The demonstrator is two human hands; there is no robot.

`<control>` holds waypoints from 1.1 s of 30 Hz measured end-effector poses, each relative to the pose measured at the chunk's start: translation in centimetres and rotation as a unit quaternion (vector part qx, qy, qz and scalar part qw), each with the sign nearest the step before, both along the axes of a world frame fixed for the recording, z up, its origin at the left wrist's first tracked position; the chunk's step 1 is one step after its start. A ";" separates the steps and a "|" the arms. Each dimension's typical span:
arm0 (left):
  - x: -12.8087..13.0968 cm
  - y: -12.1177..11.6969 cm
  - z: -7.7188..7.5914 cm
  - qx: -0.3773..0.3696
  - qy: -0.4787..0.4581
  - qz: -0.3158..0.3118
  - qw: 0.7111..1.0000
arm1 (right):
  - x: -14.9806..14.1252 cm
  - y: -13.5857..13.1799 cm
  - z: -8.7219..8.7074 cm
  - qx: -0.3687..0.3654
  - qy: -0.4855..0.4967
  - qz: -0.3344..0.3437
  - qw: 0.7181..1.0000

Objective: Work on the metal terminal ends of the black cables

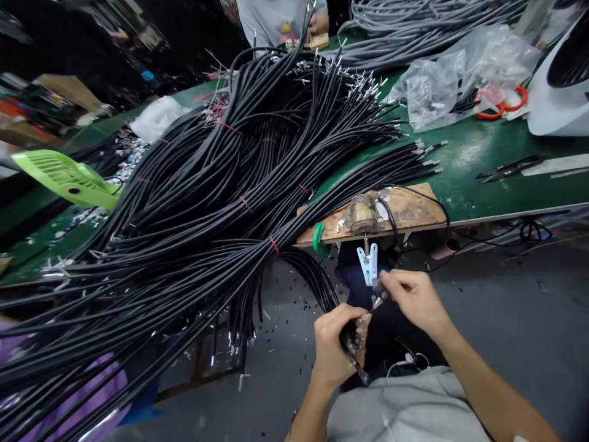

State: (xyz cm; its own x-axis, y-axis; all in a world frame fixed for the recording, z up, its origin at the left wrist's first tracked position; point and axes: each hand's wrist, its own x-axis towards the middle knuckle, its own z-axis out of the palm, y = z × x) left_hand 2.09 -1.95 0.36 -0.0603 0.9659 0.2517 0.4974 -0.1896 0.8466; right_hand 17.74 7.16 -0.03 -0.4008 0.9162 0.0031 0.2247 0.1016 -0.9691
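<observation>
My left hand point(338, 344) is closed round the ends of a bunch of black cables point(317, 285), which hangs down from the table edge. Silvery tips stick out past its thumb and below its fingers. Just to the right, my right hand point(416, 301) has thumb and forefinger pinched close to these tips; what they hold, if anything, is too small to make out. Above the fingertips a light-blue clothes peg point(368, 264) sits on the shaft of a small motor point(363, 213). The motor is fixed to a wooden board point(414, 209) at the table edge.
A big heap of black cables point(221, 202), tied with red bands, covers the table's left and middle. Orange-handled scissors point(501, 104), a plastic bag point(432, 92) and dark snips point(510, 167) lie at right. A green fan-like object point(69, 178) stands left. Another person point(280, 24) sits opposite.
</observation>
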 end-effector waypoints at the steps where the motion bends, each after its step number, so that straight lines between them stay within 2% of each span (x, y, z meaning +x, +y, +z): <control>1: 0.1 0.0 0.0 0.008 -0.004 0.013 1.000 | 0.3 0.1 0.1 -0.010 0.013 0.015 1.000; 3: 0.4 0.0 -0.1 0.018 -0.006 0.019 1.000 | 0.6 0.1 0.4 -0.009 0.015 0.071 0.997; 5: 0.6 0.1 0.0 0.024 -0.005 0.016 1.000 | 0.4 -0.4 0.8 0.021 -0.002 0.083 0.996; 8: 0.9 0.2 0.0 0.017 0.008 0.026 0.999 | -0.8 -1.6 1.0 0.083 -0.011 -0.008 0.996; 11: 1.0 0.3 0.0 0.009 0.015 0.061 0.998 | -2.1 -2.8 0.2 0.108 0.061 -0.079 0.989; 13: 1.0 0.2 0.0 0.021 -0.001 0.078 0.997 | -2.6 -3.2 -0.7 0.069 0.152 -0.074 0.983; 15: 0.8 0.0 0.0 0.036 -0.021 0.075 0.996 | -2.8 -3.3 -1.6 0.003 0.232 -0.042 0.972; 17: 0.5 0.0 0.2 0.042 -0.027 0.058 0.997 | -2.6 -3.0 -2.2 -0.064 0.277 -0.003 0.959; 19: 0.2 0.0 0.5 0.026 -0.007 0.036 0.999 | -2.1 -2.5 -2.4 -0.101 0.293 0.036 0.950; 21: -0.1 0.2 1.0 -0.008 0.020 0.018 1.000 | -1.7 -1.9 -2.2 -0.085 0.286 0.071 0.952; 23: -0.3 0.4 1.3 -0.037 0.031 0.005 0.999 | -1.7 -1.6 -2.1 -0.037 0.282 0.086 0.955; 25: -0.2 0.6 1.5 -0.035 0.015 -0.006 0.999 | -2.0 -1.7 -2.1 -0.021 0.307 0.076 0.948; 29: 0.4 0.5 1.1 0.019 -0.017 0.015 1.000 | -3.6 -3.2 -2.3 -0.101 0.351 -0.012 0.931; 30: 0.6 0.4 1.0 0.026 -0.013 0.028 0.999 | -3.9 -3.5 -2.3 -0.091 0.333 -0.045 0.937; 31: 0.7 0.3 0.9 0.029 -0.006 0.039 0.999 | -4.1 -3.8 -2.2 -0.050 0.304 -0.077 0.948; 33: 1.0 0.2 0.8 0.032 0.008 0.057 0.998 | -4.1 -3.9 -2.1 0.108 0.233 -0.126 0.958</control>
State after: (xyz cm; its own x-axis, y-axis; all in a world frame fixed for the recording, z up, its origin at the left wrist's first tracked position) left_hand 3.09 -1.77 1.14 -0.1640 0.9348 0.3150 0.5326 -0.1849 0.8259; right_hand 13.62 3.25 -2.11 -0.0758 0.9419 0.3274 -0.1830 0.3096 -0.9331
